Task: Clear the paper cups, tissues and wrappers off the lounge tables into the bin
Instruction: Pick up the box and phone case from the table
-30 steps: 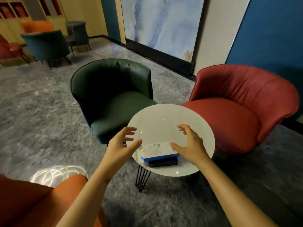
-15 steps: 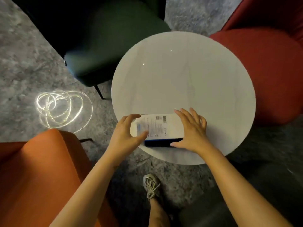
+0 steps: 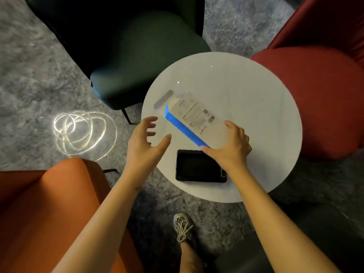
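Nearest me was my shoe [image 3: 183, 225] on the grey floor, with the orange chair [image 3: 49, 203] at near left. My left hand [image 3: 143, 140] hung over the near-left rim of the round tabletop [image 3: 256, 95], fingers spread and loosely bent, holding nothing. My right hand [image 3: 230, 146] gripped the near-right end of the white box [image 3: 193, 113], thumb on its blue side and fingers across the printed top.

Just near of that hand a flat black slab [image 3: 199, 166] lay on the tabletop by the near edge; whether it was a tray or a device I could not tell.

The box was over the middle-left of the tabletop; its long axis ran from my right hand at near right out to far left, printed face up, blue long side turned toward my left hand. The far end was blurred, with what looked like a pale flap beside it, and I could not tell if that end touched the surface.

I judged it to be thin card, light and probably hollow; stiff along its edges but easily dented on the broad faces, and a little slick. The long side edges looked the best place to hold it, or one hand at each end, without squeezing the top.

Farther off stood a green chair [image 3: 141, 56] and, at right, a red chair [image 3: 315, 95].
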`<move>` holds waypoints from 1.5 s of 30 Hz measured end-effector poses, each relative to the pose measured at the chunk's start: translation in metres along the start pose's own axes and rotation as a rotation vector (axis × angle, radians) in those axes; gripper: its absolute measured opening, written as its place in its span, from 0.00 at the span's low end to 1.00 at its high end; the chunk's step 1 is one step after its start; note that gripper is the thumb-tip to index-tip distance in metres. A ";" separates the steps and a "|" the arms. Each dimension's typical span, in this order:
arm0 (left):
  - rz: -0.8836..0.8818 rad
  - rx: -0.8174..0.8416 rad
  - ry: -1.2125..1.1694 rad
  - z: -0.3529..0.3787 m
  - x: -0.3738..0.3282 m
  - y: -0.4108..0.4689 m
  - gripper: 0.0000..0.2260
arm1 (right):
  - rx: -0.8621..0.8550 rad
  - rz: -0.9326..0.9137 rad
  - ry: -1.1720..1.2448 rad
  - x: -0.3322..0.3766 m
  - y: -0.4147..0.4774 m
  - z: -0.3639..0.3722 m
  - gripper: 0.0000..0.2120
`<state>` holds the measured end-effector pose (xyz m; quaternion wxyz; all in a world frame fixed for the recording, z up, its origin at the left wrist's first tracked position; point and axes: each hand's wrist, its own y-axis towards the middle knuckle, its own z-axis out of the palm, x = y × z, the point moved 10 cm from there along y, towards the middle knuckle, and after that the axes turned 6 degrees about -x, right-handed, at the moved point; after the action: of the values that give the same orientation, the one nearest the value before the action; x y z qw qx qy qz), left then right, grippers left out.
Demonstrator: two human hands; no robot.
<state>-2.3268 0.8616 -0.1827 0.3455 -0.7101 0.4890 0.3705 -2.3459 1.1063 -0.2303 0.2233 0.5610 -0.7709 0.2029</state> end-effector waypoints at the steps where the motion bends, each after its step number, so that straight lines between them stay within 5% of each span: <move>1: -0.022 -0.011 -0.032 -0.002 -0.007 0.001 0.19 | -0.001 0.025 0.057 0.009 -0.002 -0.003 0.44; 11: -0.210 -0.095 -0.296 -0.012 -0.007 -0.007 0.15 | 0.159 -0.137 0.386 0.092 -0.055 0.017 0.46; 22: -0.236 -0.078 -0.039 -0.011 0.039 0.008 0.16 | 0.401 -0.145 -0.057 -0.004 -0.029 0.062 0.52; 34: -0.342 0.012 0.222 0.022 0.117 0.001 0.14 | 0.207 -0.174 -0.285 -0.063 0.003 0.109 0.11; 45: -0.338 0.015 0.153 0.000 0.074 0.004 0.16 | 0.180 -0.314 -0.246 -0.013 0.003 0.064 0.12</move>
<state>-2.3121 0.8279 -0.2471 0.3698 -0.8058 0.3903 0.2482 -2.3528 1.0812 -0.2901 0.1053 0.7123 -0.6744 0.1637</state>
